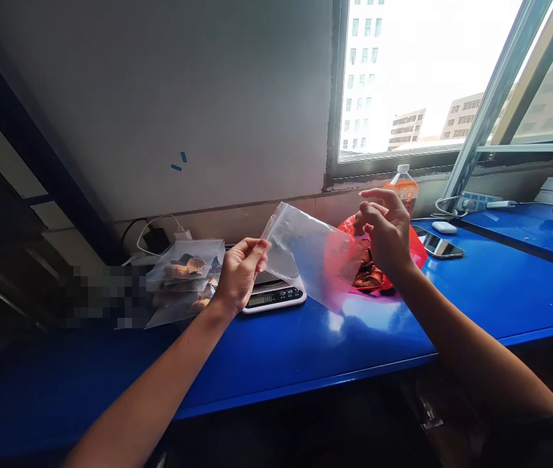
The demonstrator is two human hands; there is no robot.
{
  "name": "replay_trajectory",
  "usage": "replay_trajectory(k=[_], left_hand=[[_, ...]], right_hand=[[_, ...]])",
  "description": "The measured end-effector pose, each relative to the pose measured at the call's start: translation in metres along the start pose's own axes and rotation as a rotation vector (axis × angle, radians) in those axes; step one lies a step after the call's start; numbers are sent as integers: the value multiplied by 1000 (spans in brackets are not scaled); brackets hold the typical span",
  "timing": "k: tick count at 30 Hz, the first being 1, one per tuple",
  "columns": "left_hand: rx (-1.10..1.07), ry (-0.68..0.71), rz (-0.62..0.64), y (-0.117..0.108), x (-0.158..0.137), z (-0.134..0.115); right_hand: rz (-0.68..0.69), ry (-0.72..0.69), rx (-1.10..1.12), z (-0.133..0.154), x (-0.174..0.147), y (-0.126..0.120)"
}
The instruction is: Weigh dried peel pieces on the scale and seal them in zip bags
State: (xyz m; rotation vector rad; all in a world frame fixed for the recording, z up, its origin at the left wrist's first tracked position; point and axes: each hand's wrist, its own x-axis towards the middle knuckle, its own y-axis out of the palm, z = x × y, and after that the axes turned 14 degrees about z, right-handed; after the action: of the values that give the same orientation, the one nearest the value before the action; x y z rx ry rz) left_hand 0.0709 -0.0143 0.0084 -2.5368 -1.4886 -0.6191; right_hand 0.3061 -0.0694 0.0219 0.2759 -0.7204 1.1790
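Observation:
My left hand (243,270) pinches the left end of a clear plastic bag (305,250), which stretches out flat to the right and looks unfilled. Just past the bag's right end, my right hand (387,229) is raised with its fingers loosely bent and apart, holding nothing I can see. Behind the bag is a kitchen scale (276,298), partly covered by it and by my left hand. A red plastic bag (415,250) lies gaping below my right hand, with brown dried pieces (368,274) inside. Left of my left hand, filled clear bags (183,270) are piled up.
Everything rests on a blue table (276,364) against a wall. A bottle of orange liquid (403,185) stands behind my right hand. Farther right lie a phone (439,244) and a white earbud case (444,227). Cables (147,231) run behind the piled bags.

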Motion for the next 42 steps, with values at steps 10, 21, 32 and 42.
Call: replay_trajectory(k=[10, 21, 32, 42], left_hand=[[-8, 48, 20, -4, 2, -10], [72, 66, -95, -29, 14, -12], [361, -332, 537, 8, -13, -12], [559, -402, 474, -5, -4, -11]], right_hand=[[658, 95, -6, -6, -1, 1], [898, 273, 100, -4, 2, -14], [1020, 131, 22, -1, -13, -4], [880, 204, 90, -3, -16, 4]])
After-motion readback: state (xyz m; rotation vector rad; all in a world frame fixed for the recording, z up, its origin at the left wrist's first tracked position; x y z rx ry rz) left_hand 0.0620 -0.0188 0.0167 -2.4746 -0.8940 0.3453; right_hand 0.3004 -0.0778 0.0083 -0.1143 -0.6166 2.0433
